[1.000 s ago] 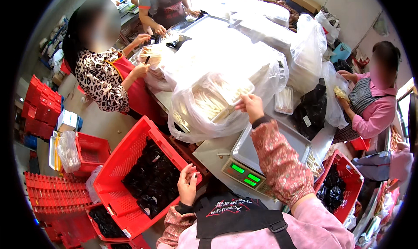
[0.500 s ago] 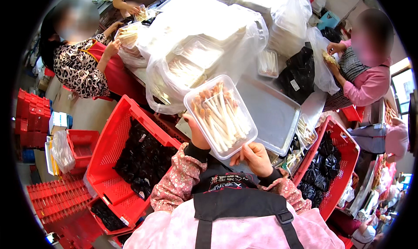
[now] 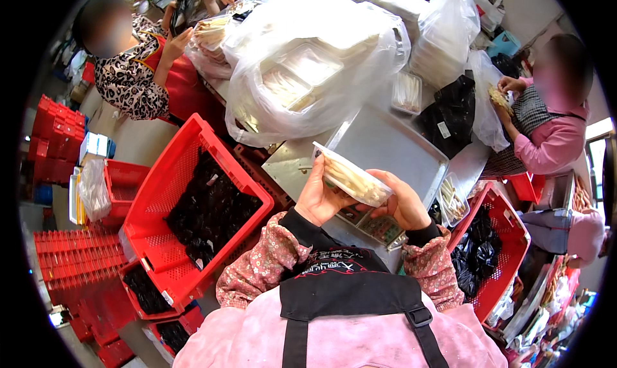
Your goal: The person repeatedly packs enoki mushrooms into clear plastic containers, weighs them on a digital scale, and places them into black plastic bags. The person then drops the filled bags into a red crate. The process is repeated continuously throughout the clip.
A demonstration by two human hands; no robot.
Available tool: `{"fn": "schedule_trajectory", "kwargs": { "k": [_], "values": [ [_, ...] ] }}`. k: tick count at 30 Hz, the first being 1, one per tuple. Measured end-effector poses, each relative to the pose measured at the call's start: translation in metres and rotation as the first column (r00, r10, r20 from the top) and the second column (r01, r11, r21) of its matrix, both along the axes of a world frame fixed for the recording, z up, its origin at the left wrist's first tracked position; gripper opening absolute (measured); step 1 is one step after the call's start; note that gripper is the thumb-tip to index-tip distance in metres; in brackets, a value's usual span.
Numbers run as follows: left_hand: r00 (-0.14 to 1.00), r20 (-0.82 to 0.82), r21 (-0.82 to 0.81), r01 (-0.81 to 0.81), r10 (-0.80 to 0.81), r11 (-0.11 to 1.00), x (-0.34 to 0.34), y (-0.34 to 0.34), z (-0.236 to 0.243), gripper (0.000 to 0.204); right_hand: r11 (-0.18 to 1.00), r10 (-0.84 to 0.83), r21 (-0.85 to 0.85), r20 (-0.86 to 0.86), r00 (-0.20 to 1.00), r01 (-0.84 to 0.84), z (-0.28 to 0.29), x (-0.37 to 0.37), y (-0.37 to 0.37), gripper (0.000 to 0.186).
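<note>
Left hand (image 3: pixel 313 196) and right hand (image 3: pixel 402 201) pinch opposite ends of the clear tray (image 3: pixel 353 169), tilted near the grey metal pan (image 3: pixel 400 135); probably light, flexy, slick, so grip end walls, don't squeeze.

From close above, a head-worn fisheye looks down on fingers (image 3: pixel 394 184) and worktable (image 3: pixel 287 169).

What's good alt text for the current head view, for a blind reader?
A pink-clad person holds a tilted clear plastic tray of pale, slender stalks with left fingers and right fingers. Red crates holding black bags flank the person; co-workers are beyond.
</note>
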State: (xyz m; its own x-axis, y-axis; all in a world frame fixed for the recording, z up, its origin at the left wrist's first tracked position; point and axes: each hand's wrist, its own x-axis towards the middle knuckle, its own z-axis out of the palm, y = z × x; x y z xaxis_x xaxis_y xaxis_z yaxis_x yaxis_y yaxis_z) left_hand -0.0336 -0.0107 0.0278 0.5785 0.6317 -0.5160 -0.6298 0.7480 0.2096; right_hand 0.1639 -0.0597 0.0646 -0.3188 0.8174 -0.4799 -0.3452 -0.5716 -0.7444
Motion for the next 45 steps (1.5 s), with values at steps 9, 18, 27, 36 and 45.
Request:
{"fn": "schedule_trajectory", "kwargs": {
  "k": [9,18,27,36,45],
  "values": [
    [0.98,0.183,-0.11,-0.061,0.081,0.992,-0.013,-0.022,-0.006,0.066,0.953,-0.129,0.302,0.306,0.943,0.032,-0.007,-0.016,-0.012,0.054],
    [0.974,0.218,-0.056,-0.045,0.056,0.997,-0.014,-0.025,-0.008,0.07,0.859,-0.203,0.508,0.447,0.871,-0.061,-0.003,-0.021,-0.01,0.045],
    [0.972,0.235,-0.048,0.003,0.008,0.999,-0.011,-0.025,-0.009,0.071,0.851,-0.256,0.525,0.441,0.86,-0.016,-0.003,-0.019,-0.018,0.044],
    [0.971,0.239,-0.02,-0.008,0.012,1.0,-0.01,-0.025,-0.014,0.072,0.852,-0.249,0.524,0.412,0.877,-0.004,-0.008,-0.016,-0.02,0.045],
    [0.95,0.311,-0.05,-0.014,0.029,0.999,-0.015,-0.018,-0.017,0.069,0.857,-0.209,0.515,0.372,0.904,-0.014,0.004,-0.018,-0.023,0.039]
  ]
}}
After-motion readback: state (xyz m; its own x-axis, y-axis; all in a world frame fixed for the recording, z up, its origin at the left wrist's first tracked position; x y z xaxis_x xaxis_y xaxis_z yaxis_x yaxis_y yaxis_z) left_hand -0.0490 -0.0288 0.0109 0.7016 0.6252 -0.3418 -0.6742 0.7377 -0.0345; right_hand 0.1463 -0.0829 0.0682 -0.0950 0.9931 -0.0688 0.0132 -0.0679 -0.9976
